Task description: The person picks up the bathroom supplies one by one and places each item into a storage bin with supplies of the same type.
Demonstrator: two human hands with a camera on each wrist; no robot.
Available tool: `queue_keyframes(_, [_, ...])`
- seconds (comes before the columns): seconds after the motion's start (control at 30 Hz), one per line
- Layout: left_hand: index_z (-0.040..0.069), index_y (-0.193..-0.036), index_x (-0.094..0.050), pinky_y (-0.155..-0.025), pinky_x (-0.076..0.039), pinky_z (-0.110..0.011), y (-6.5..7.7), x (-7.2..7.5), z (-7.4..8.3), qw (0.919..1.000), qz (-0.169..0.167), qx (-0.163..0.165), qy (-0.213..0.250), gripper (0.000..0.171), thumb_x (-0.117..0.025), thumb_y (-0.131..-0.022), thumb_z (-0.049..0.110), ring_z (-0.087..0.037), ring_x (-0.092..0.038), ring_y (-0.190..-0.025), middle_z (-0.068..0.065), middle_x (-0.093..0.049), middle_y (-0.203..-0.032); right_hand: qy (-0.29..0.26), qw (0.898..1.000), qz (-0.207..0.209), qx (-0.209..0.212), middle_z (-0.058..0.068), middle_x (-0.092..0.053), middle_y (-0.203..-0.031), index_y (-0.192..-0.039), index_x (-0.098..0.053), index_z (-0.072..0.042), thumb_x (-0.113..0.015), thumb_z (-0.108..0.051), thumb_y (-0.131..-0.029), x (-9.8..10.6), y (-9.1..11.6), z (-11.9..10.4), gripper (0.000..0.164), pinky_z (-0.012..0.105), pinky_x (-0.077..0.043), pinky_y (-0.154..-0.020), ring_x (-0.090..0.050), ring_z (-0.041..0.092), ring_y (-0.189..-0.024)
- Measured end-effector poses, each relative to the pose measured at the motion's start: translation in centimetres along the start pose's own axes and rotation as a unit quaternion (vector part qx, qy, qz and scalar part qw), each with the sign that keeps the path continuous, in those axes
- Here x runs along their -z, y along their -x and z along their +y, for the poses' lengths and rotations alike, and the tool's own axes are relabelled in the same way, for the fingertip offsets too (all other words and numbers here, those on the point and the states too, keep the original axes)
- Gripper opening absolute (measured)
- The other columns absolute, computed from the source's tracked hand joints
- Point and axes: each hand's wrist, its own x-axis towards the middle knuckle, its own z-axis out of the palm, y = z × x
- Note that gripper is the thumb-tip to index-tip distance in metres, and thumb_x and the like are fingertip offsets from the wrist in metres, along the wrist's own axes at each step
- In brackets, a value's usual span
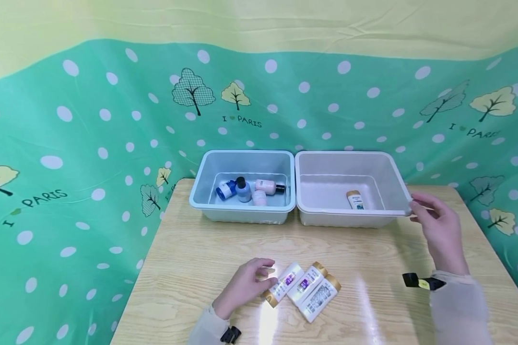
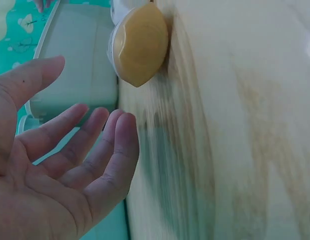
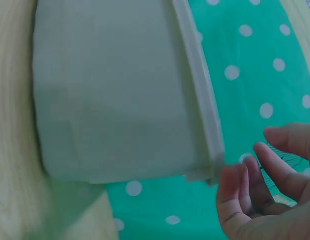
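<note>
Three white bottles with gold caps lie side by side on the table: a left one (image 1: 287, 282), a middle one (image 1: 307, 283) and a right one (image 1: 320, 299) with its barcode label up. My left hand (image 1: 248, 282) is beside the left bottle, fingers loosely bent and apart, holding nothing. In the left wrist view a gold cap (image 2: 139, 46) shows beyond the fingertips. My right hand (image 1: 442, 230) is at the near right corner of the white bin (image 1: 349, 212), its fingertips right at the rim and its fingers loosely curved. Inside that bin lies another white bottle (image 1: 355, 200) with a gold cap.
A light blue bin (image 1: 243, 208) stands close against the white bin's left side. In it lie a dark blue bottle (image 1: 226, 190), a lighter blue bottle (image 1: 243, 191) and pink bottles (image 1: 265, 186). A green dotted cloth (image 1: 328, 115) hangs behind the wooden table (image 1: 190, 249).
</note>
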Motion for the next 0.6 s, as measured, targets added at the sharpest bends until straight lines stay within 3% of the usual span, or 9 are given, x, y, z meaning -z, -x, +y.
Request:
queue_keyframes(0.23, [0.003, -0.133, -0.06, -0.08, -0.056, -0.026, 0.3, -0.3, -0.2, 0.9995, -0.027, 0.004, -0.016, 0.056, -0.078, -0.088, 0.032, -0.024, -0.066, -0.099, -0.012, -0.064, -0.122, -0.111, 0.992, 0.039, -0.043, -0.001, -0.058, -0.113, -0.133, -0.062, -0.004, -0.068, -0.017, -0.097, 0.0, -0.5, 1.6, 0.039, 0.015, -0.055, -0.073, -0.059, 0.011, -0.095])
queue_keyframes(0.37, [0.003, -0.133, -0.06, -0.081, -0.055, -0.027, 0.4, -0.4, -0.1, 0.9987, -0.038, 0.015, -0.029, 0.058, -0.079, -0.087, 0.032, -0.02, -0.066, -0.098, -0.01, -0.065, -0.123, -0.171, 0.984, 0.03, -0.049, 0.002, -0.059, -0.115, -0.134, -0.059, 0.0, -0.07, -0.013, -0.095, -0.2, -0.7, 2.4, 0.042, 0.018, -0.056, -0.074, -0.062, 0.01, -0.094])
queue_keyframes(0.6, [0.0, -0.131, -0.061, -0.08, -0.055, -0.027, 0.2, -0.7, 0.1, 0.9974, -0.058, 0.036, -0.025, 0.058, -0.082, -0.084, 0.027, -0.015, -0.065, -0.095, -0.011, -0.066, -0.122, -0.209, 0.976, 0.005, -0.055, 0.001, -0.059, -0.119, -0.137, -0.057, -0.003, -0.07, -0.016, -0.095, -0.3, -1.0, 3.1, 0.046, 0.02, -0.056, -0.078, -0.064, 0.01, -0.096])
